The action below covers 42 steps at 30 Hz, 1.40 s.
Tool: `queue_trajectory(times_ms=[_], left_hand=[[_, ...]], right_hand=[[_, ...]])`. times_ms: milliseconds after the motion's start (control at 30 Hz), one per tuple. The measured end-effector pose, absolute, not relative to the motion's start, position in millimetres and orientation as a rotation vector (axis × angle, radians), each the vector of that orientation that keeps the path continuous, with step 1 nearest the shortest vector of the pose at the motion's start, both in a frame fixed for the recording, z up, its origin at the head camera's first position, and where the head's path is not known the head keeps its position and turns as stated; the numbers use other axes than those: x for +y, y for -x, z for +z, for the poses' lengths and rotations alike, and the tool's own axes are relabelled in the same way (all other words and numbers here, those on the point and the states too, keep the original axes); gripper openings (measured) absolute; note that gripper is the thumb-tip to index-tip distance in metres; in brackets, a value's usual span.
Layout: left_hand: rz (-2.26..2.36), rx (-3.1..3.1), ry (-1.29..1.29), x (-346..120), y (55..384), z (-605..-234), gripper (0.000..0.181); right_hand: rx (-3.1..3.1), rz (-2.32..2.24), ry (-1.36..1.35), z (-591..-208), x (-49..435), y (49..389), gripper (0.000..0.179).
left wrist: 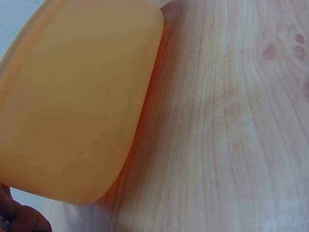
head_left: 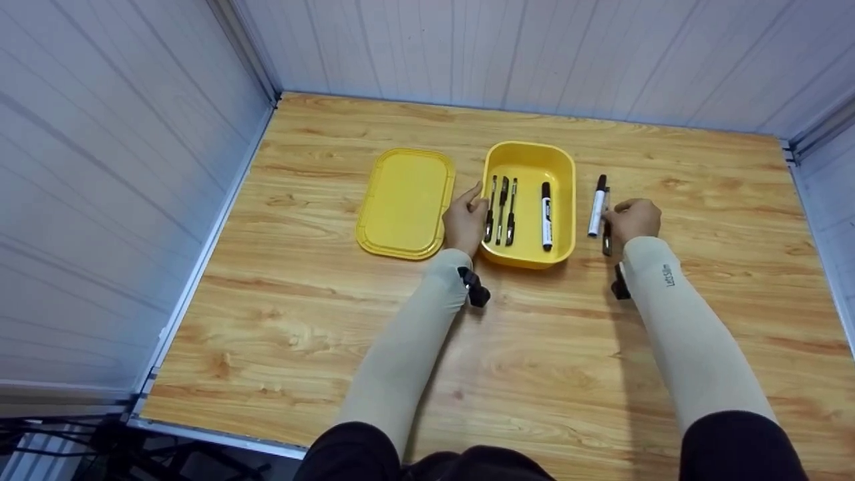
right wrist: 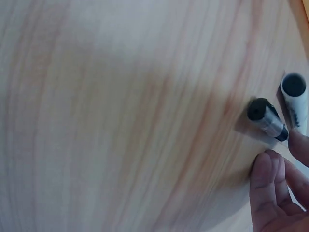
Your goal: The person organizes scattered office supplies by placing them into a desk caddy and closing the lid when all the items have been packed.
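Because the pen (head_left: 607, 244) lies just beside the loose marker (head_left: 597, 210), right of the box (head_left: 518, 259), a careless lift could roll the marker away; a weak left-side hold could let the box slide. Forearms (head_left: 688, 334) reach from near side. Right hand (head_left: 638, 219): thumb and fingertips pinch pen. Left hand (head_left: 464, 220): against box's left wall, cannot tell if pinching.

The box (head_left: 524, 261) is moulded in smooth, faintly glossy plastic, as is the lid (head_left: 405, 200) left of it. Right of the box, a pen (head_left: 607, 243) is cased in glossy plastic; beneath, the bench (head_left: 280, 334) is finished in smooth wood grain.
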<state>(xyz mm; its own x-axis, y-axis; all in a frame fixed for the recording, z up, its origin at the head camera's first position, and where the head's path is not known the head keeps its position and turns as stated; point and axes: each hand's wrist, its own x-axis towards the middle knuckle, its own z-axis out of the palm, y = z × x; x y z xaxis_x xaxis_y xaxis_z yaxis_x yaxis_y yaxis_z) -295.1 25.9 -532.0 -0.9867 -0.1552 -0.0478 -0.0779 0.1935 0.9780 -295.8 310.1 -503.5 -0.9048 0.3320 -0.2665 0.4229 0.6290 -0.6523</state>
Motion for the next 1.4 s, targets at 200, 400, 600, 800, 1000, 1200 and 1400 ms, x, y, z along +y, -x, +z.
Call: queue_trajectory(times_ms=[200, 400, 600, 800, 1000, 1200, 1400], left_hand=[[-1.897, -2.399, -0.212, 25.6, 295.0, -530.8, 0.039], [-1.937, -2.386, -0.222, 25.5, 294.0, -530.7, 0.039], [-1.959, -2.384, -0.233, 27.0, 293.4, -532.4, 0.039], [-1.959, -2.37, -0.251, 27.4, 293.8, -532.6, 0.039], [-1.926, -2.37, -0.248, 26.8, 294.4, -532.1, 0.038], [-1.857, -2.4, -0.246, 25.5, 294.7, -531.3, 0.037], [-1.838, -2.402, -0.231, 25.5, 294.6, -529.7, 0.038]], right_hand=[[2.783, -1.048, -0.563, -499.4, 309.2, 295.1, 0.035], [2.803, -0.994, -0.571, -500.0, 308.7, 297.1, 0.028], [2.792, -0.975, -0.576, -500.6, 312.1, 297.3, 0.024], [2.656, -1.153, -0.681, -504.8, 321.7, 299.9, 0.028], [2.556, -1.331, -0.731, -509.3, 328.5, 301.0, 0.031], [2.434, -1.485, -0.758, -507.8, 332.5, 300.6, 0.036], [2.281, -1.603, -0.803, -504.6, 338.9, 302.0, 0.041]])
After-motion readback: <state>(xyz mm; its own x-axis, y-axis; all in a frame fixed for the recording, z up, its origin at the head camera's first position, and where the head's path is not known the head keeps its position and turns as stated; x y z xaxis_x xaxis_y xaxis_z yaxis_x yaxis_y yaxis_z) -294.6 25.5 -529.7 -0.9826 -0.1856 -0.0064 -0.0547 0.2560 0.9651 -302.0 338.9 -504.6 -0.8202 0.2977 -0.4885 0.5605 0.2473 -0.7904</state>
